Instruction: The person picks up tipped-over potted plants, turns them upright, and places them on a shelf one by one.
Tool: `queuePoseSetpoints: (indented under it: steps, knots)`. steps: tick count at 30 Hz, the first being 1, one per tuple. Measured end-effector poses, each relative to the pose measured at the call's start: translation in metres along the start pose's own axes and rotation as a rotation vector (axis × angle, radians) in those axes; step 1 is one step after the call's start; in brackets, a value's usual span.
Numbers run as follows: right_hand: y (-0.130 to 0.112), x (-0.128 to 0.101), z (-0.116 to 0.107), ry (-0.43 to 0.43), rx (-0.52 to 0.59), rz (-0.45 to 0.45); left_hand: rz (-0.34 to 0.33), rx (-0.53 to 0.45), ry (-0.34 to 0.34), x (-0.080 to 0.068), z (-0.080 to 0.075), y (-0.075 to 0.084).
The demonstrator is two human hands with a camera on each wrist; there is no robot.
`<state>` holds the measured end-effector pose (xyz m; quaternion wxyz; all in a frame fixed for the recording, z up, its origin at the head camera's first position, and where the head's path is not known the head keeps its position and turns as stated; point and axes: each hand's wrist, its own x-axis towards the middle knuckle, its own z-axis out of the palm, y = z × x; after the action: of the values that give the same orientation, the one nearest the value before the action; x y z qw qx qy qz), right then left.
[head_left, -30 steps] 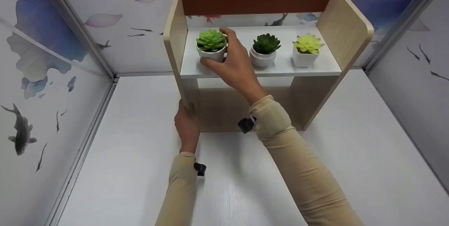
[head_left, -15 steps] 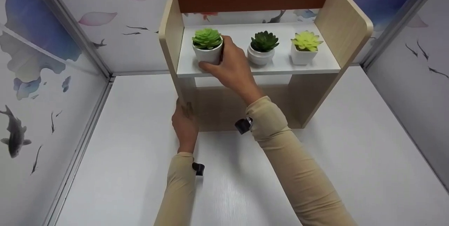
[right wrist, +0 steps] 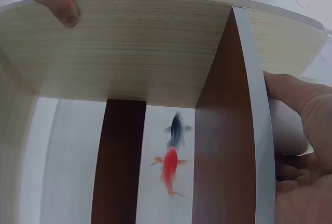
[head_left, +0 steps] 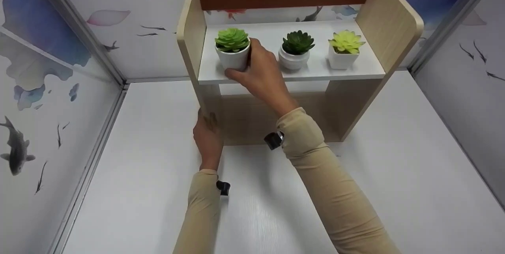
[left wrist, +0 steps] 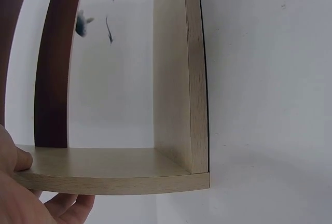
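At the left end of the white upper board (head_left: 252, 29) of a small wooden shelf unit (head_left: 388, 37), a bright green succulent (head_left: 232, 40) grows in a round white pot (head_left: 232, 60). My right hand (head_left: 265, 78) holds this pot from its right side, thumb in front. In the right wrist view, the pot (right wrist: 288, 128) shows between thumb and fingers, just beyond the board's edge. Lower down, my left hand (head_left: 209, 143) grips the front edge of the left side panel (left wrist: 114, 175), thumb inside and fingers outside.
On the same board stand a dark green succulent (head_left: 298, 43) in a rounded white pot and a yellow-green succulent (head_left: 346, 42) in a square white pot. The unit stands on a white table (head_left: 138, 167). Decorated walls (head_left: 23, 88) enclose the sides and back.
My right fingers have come lower around the pot, which now looks more upright at the board's left end. The head view has shifted slightly. My left hand keeps its grip on the side panel.
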<state>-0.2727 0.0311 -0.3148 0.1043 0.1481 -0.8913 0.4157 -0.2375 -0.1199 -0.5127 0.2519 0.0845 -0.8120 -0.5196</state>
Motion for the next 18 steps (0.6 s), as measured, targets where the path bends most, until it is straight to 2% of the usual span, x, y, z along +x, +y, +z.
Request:
queuePoseSetpoints:
  steps: [12,18]
  knots:
    - [0.0008,-0.0041,-0.0007,0.008,0.026,0.001,-0.004,0.015,0.004,-0.0011,-0.0013,0.0012]
    - [0.0005,-0.0083,-0.0037,0.004,0.054,0.033,-0.002,0.005,-0.004,-0.0004,-0.0016,0.001]
